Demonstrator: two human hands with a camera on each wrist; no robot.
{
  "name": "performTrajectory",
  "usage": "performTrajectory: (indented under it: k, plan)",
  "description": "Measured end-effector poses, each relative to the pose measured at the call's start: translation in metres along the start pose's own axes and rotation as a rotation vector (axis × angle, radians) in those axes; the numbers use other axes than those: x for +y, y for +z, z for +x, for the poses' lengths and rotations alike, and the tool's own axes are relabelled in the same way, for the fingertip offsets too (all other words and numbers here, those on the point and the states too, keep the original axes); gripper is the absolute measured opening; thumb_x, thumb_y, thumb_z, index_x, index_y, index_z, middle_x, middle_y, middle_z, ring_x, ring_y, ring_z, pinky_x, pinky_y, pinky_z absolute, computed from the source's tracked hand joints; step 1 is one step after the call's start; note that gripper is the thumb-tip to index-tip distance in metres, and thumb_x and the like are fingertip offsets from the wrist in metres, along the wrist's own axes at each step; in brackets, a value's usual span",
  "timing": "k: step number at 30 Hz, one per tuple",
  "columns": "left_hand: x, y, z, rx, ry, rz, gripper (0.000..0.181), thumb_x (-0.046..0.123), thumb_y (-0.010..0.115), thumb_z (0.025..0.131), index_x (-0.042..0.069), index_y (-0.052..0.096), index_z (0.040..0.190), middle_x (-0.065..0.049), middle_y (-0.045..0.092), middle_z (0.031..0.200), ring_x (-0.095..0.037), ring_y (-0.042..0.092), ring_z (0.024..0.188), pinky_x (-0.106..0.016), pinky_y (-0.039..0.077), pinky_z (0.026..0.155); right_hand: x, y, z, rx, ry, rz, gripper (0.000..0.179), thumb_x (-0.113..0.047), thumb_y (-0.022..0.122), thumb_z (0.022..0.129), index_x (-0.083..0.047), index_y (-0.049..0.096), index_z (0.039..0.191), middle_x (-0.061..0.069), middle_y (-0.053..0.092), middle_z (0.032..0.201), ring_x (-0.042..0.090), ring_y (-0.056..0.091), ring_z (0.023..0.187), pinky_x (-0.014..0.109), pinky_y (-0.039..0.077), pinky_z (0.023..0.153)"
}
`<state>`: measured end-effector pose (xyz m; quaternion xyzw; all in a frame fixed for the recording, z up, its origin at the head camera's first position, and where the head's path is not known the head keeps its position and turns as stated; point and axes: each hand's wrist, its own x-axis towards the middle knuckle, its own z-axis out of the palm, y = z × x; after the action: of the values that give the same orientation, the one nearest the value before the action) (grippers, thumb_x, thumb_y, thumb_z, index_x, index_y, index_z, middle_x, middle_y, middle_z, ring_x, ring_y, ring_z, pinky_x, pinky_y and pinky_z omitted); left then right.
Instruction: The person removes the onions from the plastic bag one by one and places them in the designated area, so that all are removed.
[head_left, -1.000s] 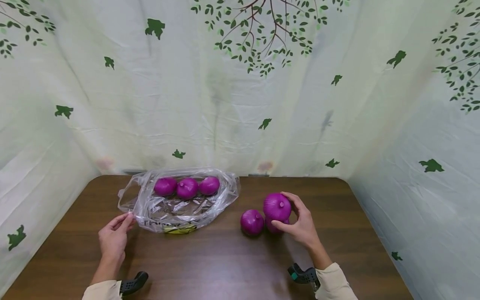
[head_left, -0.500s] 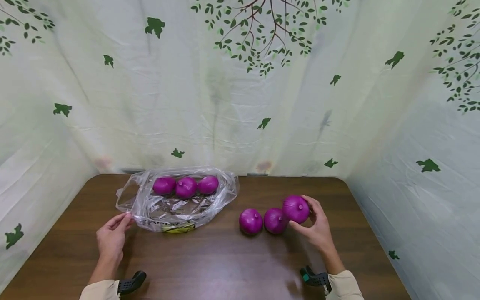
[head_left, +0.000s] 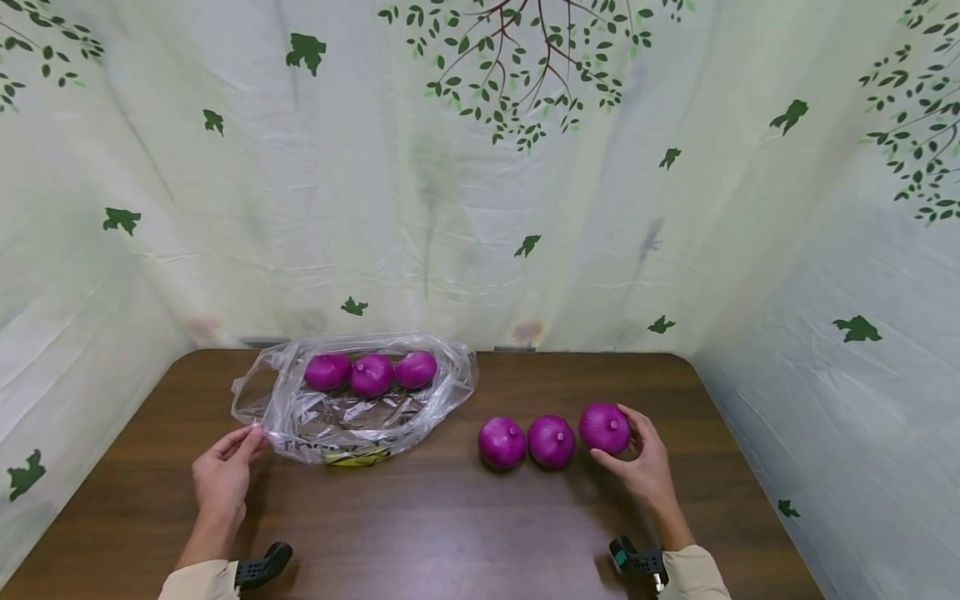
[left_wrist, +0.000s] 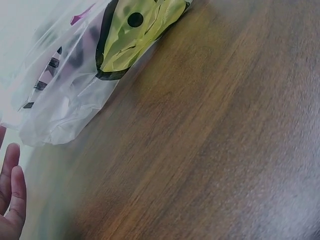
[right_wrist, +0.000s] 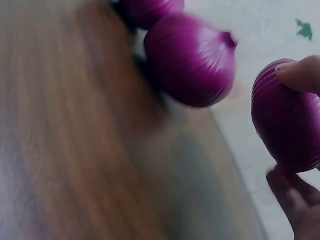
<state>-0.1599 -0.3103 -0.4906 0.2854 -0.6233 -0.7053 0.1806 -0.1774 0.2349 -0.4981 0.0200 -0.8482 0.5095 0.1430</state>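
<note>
My right hand (head_left: pixel 651 468) holds a purple onion (head_left: pixel 603 428) between thumb and fingers, at the right end of a row. In the right wrist view the thumb (right_wrist: pixel 302 74) lies against one side of this onion (right_wrist: pixel 282 120). Left of it, two more purple onions (head_left: pixel 551 441) (head_left: pixel 502 442) sit side by side on the table. My left hand (head_left: pixel 225 475) pinches the near left edge of a clear plastic bag (head_left: pixel 459 379) with thumb and forefinger. Three purple onions (head_left: pixel 371 376) lie in a row in the bag. Bag print in yellow and black (left_wrist: pixel 132 45) shows in the left wrist view.
The brown wooden table (head_left: pixel 420 533) ends at the back against a pale curtain (head_left: pixel 427 208) printed with leaves and branches. Curtain also hangs along both sides. Each wrist carries a dark strapped device (head_left: pixel 264 567).
My right hand has moved the held onion right and lower, from above the middle onion to the row's right end. The left hand keeps its pinch on the bag.
</note>
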Motion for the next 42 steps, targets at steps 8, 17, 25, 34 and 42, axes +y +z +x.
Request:
performTrajectory:
  k: [8,17,25,34,42]
  plan:
    - [-0.001,-0.001,0.000,-0.005,-0.015,0.011,0.004,0.022,0.070,0.088,0.022,0.074,0.086,0.017,0.068,0.069,-0.001,0.066,0.066,-0.010,0.050,0.065,0.020,0.002,-0.004,0.025,0.063,-0.063,0.077,-0.010,0.088,0.068,-0.005,0.050,0.135,0.015,0.054,0.128,0.027,0.055,0.109,0.013,0.043,0.082]
    - [-0.003,0.001,0.001,-0.005,0.008,-0.017,0.007,0.018,0.071,0.088,0.022,0.074,0.083,0.016,0.069,0.069,-0.001,0.067,0.065,-0.012,0.052,0.064,0.023,0.005,-0.002,-0.060,0.156,0.023,0.079,-0.006,0.085,0.072,-0.001,0.042,0.139,0.020,0.048,0.130,0.034,0.050,0.122,0.042,0.043,0.102]
    - [-0.002,0.000,0.000,-0.007,-0.014,0.000,0.005,0.021,0.070,0.088,0.022,0.074,0.086,0.017,0.069,0.070,-0.001,0.067,0.066,-0.011,0.051,0.064,0.026,0.008,-0.001,-0.085,0.149,0.058,0.079,-0.002,0.084,0.071,-0.001,0.043,0.139,0.020,0.044,0.135,0.034,0.047,0.125,0.047,0.039,0.104]
    - [-0.004,0.000,0.001,-0.002,-0.017,-0.006,0.007,0.020,0.070,0.088,0.023,0.074,0.083,0.016,0.069,0.068,-0.001,0.066,0.065,-0.011,0.051,0.064,0.032,0.010,0.000,-0.098,0.155,0.069,0.079,-0.003,0.084,0.071,-0.003,0.043,0.139,0.019,0.045,0.134,0.034,0.049,0.123,0.041,0.041,0.103]
    - [-0.004,0.002,0.001,-0.004,-0.011,0.002,0.008,0.020,0.070,0.089,0.023,0.073,0.083,0.017,0.068,0.068,0.000,0.066,0.065,-0.010,0.051,0.063,0.037,0.007,0.003,-0.156,0.170,0.129,0.080,-0.003,0.083,0.073,-0.004,0.041,0.140,0.023,0.048,0.136,0.037,0.050,0.122,0.025,0.045,0.092]
